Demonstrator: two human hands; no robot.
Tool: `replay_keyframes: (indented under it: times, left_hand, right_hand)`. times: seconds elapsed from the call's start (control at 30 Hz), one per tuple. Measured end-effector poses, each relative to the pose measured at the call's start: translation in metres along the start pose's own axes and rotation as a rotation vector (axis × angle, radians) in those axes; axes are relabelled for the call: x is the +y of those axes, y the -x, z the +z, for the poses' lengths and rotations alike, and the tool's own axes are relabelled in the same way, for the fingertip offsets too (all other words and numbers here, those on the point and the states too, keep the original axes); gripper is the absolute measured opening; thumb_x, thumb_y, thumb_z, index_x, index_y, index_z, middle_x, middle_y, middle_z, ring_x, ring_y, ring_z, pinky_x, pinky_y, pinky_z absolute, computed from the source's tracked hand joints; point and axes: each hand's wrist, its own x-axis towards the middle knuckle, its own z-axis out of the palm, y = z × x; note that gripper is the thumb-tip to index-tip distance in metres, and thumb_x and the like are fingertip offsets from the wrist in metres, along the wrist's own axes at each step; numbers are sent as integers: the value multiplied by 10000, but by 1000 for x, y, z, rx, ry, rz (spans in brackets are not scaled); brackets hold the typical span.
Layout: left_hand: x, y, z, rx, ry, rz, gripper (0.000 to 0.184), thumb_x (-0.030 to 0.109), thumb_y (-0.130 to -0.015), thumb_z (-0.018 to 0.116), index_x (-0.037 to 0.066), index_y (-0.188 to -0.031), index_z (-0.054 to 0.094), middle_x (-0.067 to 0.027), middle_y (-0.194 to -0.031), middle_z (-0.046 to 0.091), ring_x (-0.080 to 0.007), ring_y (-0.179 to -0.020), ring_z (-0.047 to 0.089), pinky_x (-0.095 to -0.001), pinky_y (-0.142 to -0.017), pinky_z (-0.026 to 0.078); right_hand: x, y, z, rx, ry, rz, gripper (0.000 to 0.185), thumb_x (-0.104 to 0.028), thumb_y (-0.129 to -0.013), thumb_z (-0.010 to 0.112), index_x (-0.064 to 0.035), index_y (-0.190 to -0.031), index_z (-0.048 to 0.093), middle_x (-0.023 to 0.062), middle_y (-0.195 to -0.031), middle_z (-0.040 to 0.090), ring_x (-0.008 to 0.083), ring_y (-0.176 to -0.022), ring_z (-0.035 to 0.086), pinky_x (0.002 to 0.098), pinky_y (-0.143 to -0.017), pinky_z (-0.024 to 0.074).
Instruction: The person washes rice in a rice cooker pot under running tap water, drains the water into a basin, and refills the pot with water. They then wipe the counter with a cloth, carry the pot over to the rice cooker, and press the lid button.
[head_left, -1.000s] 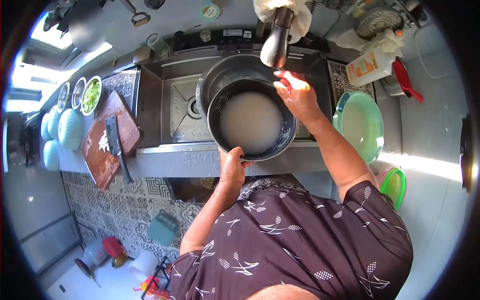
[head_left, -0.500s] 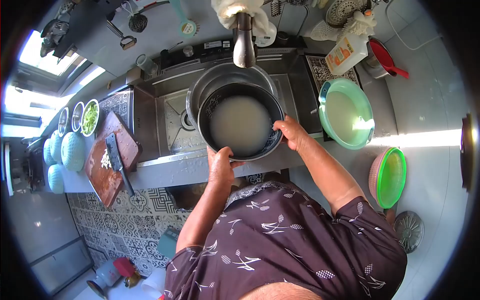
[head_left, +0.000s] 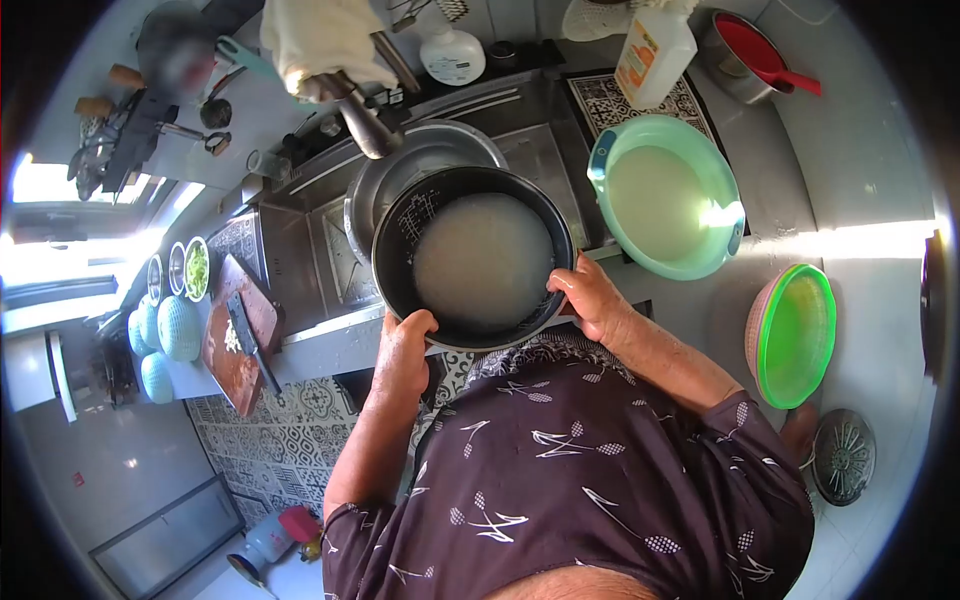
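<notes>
A dark rice cooker pot (head_left: 398,250) with white level marks inside is held up at the near edge of the sink (head_left: 325,250). Cloudy whitish water (head_left: 485,260) fills its lower part. My left hand (head_left: 404,352) grips the near left rim, thumb over the edge. On the right side, my right hand (head_left: 592,298) clasps the rim the same way; the fingers under the pot are hidden. Behind it, partly covered, a metal basin (head_left: 455,140) sits in the sink below the tap (head_left: 372,128). A pale green basin (head_left: 708,150) of cloudy water stands to the right.
On the left, a cutting board (head_left: 228,365) carries a knife (head_left: 242,325) and chopped white bits. Bowls, one with green slices (head_left: 197,268), and net-wrapped fruit (head_left: 179,330) lie beyond. A bright green basket (head_left: 800,335), a white bottle (head_left: 655,60) and a red-lined pot (head_left: 740,60) are at right.
Both hands have drawn the pot closer to my body, away from the metal basin, still holding its rim. The view has turned toward the right.
</notes>
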Motion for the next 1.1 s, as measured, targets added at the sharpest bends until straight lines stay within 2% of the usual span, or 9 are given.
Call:
replay_keyframes:
  times: [0.07, 0.2, 0.43, 0.6, 0.67, 0.7, 0.83, 0.93, 1.1]
  left_hand:
    - [-29, -24, -22, -150, -273, 333, 299, -13, -677, 500, -26, -975, 502, -100, -888, 542, -200, -748, 547, -292, -692, 466]
    - [11, 15, 32, -64, 13, 147, 349, -38, -667, 487, -7, -1013, 518, -77, -907, 545, -176, -776, 519, -261, -717, 414]
    - [39, 27, 68, -124, -4, 399, 634, -56, -640, 430, 44, -1266, 432, -79, -1020, 537, -191, -879, 525, -276, -801, 431]
    - [66, 30, 94, -188, -136, 541, 716, -20, -611, 426, 38, -1324, 393, -77, -1065, 540, -181, -908, 525, -264, -807, 433]
    - [73, 21, 100, -261, -253, 606, 818, 6, -573, 443, 40, -1381, 320, -122, -1243, 448, -222, -1099, 459, -271, -934, 351]
    - [75, 17, 101, -226, -327, 645, 802, 15, -568, 449, 33, -1363, 353, -137, -1259, 449, -224, -1135, 453, -279, -958, 336]
    - [86, 19, 120, -205, -442, 686, 756, 17, -582, 443, 21, -1336, 387, -132, -1213, 482, -211, -1101, 475, -281, -950, 343]
    - [95, 24, 136, -260, -439, 729, 692, 22, -608, 434, 19, -1300, 423, -120, -1143, 521, -197, -1035, 500, -279, -914, 368]
    - [100, 22, 151, -273, -495, 714, 616, 26, -637, 425, 33, -1252, 464, -100, -1052, 545, -167, -925, 513, -274, -843, 403]
  right_hand:
    - [3, 5, -10, 14, -1, -31, 418, 1, -703, 501, -37, -1119, 486, 51, -863, 542, 143, -730, 558, 291, -621, 500]
    - [3, 12, -27, 5, -55, -95, 445, 19, -729, 483, -41, -1169, 470, 53, -902, 565, 136, -735, 580, 273, -617, 514]
    - [-23, 38, -28, -2, -143, -152, 493, 14, -747, 464, -48, -1236, 430, 63, -958, 573, 143, -800, 592, 282, -656, 524]
    - [-29, 43, -33, 30, -257, -134, 469, -2, -755, 459, -27, -1223, 435, 81, -961, 568, 162, -804, 603, 280, -650, 533]
    - [-23, 34, -38, 9, -286, -168, 466, -18, -759, 462, -29, -1224, 426, 90, -961, 558, 173, -807, 596, 326, -676, 545]
    - [-22, 31, -40, -8, -311, -196, 464, -33, -762, 465, -31, -1224, 417, 99, -960, 548, 184, -811, 588, 372, -702, 557]
    - [-27, 34, -46, -2, -325, -164, 447, -42, -769, 459, -14, -1214, 419, 109, -951, 550, 193, -808, 596, 402, -733, 560]
    - [-27, 32, -48, -5, -391, -165, 414, -11, -759, 434, 23, -1171, 441, 130, -986, 566, 223, -836, 627, 383, -725, 568]
    - [-28, 32, -51, -7, -435, -168, 398, -66, -790, 480, -1, -1182, 457, 135, -979, 578, 223, -835, 624, 446, -746, 560]
